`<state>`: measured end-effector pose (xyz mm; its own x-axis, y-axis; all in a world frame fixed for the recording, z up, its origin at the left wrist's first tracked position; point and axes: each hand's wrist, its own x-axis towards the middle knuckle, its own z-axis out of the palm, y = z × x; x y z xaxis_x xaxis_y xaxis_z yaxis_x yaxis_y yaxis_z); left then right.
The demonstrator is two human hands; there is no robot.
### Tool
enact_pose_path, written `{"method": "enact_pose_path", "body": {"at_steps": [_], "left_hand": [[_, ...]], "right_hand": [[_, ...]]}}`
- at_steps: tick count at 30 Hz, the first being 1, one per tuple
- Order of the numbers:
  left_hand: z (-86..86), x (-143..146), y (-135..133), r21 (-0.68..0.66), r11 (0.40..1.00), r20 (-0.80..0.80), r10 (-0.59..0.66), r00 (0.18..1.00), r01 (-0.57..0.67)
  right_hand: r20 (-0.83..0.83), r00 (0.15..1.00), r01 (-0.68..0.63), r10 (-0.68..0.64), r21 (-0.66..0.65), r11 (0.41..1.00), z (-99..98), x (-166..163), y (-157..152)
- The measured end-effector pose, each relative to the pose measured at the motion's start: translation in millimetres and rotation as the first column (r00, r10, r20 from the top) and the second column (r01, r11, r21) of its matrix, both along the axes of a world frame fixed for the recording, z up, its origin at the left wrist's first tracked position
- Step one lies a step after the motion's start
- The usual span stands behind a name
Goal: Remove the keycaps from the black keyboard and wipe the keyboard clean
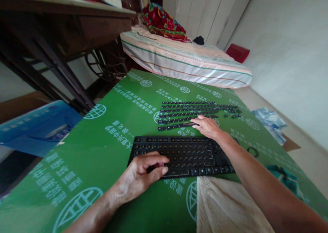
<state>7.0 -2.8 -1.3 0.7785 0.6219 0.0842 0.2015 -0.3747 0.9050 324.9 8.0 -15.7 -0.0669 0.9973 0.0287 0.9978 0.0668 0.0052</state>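
Observation:
A black keyboard (pixel 176 139) lies on the green tabletop with most of its key places bare; several keycaps (pixel 202 170) sit along its bottom edge. My left hand (pixel 143 171) rests over its lower left part, fingers curled, thumb and index tips a little apart with nothing visible between them. Beyond the keyboard, loose black keycaps (pixel 179 111) are laid out in rows. My right hand (pixel 208 126) reaches over to the nearest row, its fingers closed at a long space bar keycap (pixel 188 124). The fingers partly cover the keycap's right end.
A beige cloth (pixel 220 202) lies at the table's (pixel 123 103) near edge, with a thin black cable loop (pixel 253 152) and green cloth (pixel 285 178) to the right. Behind stands a bed (pixel 189 58). A sewing-machine table (pixel 64 24) and blue bag (pixel 43 128) are at left.

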Motion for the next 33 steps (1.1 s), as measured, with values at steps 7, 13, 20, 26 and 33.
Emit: {"method": "enact_pose_path", "body": {"at_steps": [7,13,20,26,33], "left_hand": [[-0.5,1,0,0.001,1.000,0.008,0.005,1.000,-0.005],[0.4,1,0,0.005,1.000,0.000,0.012,1.000,-0.012],[-0.2,1,0,0.009,1.000,0.001,0.012,1.000,-0.012],[0.5,2,0,0.020,1.000,0.008,0.010,1.000,-0.010],[-0.9,4,1,0.046,0.999,0.031,0.021,0.999,-0.022]], "right_hand": [[-0.021,1.000,0.005,-0.004,0.032,0.999,-1.0,1,-2],[-0.048,0.999,-0.001,0.005,0.086,0.996,-3.1,5,-5],[-0.220,0.975,0.078,-0.009,0.304,0.950,12.0,7,-15],[-0.480,0.874,0.318,-0.070,0.457,0.830,46.2,-7,-47],[-0.731,0.652,0.475,-0.201,0.188,0.859,52.5,-33,-89]]}}
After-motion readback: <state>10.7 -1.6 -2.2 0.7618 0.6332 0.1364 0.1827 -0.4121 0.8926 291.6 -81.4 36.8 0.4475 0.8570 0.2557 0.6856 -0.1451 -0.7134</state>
